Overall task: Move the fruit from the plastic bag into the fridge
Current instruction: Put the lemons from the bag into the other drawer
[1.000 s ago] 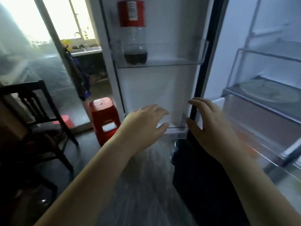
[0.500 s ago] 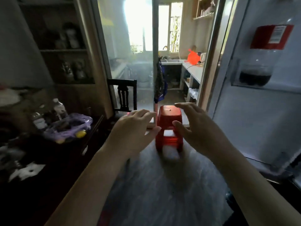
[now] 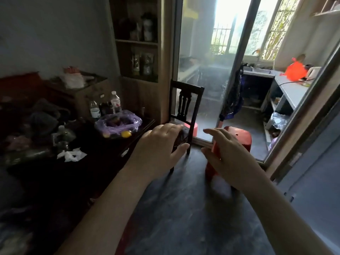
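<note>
Your left hand [image 3: 161, 146], at the centre of the frame, has its fingers loosely curved and a little apart with the thumb held out below them, and they close on nothing; your right hand [image 3: 228, 153], just to the right of it, is equally slack, fingers extended and empty. Neither touches anything. The translucent purple plastic bag [image 3: 118, 123] lies up and to the left of both hands, on the dark wooden table [image 3: 95, 162] in the left half of the frame, its mouth gaping upward with dark fruit inside and a small round yellow fruit [image 3: 126, 134] resting against its near edge. The bag's longer side runs roughly left to right across the picture. Your left hand is plainly the nearer one, so the reach probably falls to it. Behind your hands stand a dark wooden chair [image 3: 185, 105] and a red plastic stool [image 3: 237, 138]. The fridge itself I cannot make out with certainty.
</note>
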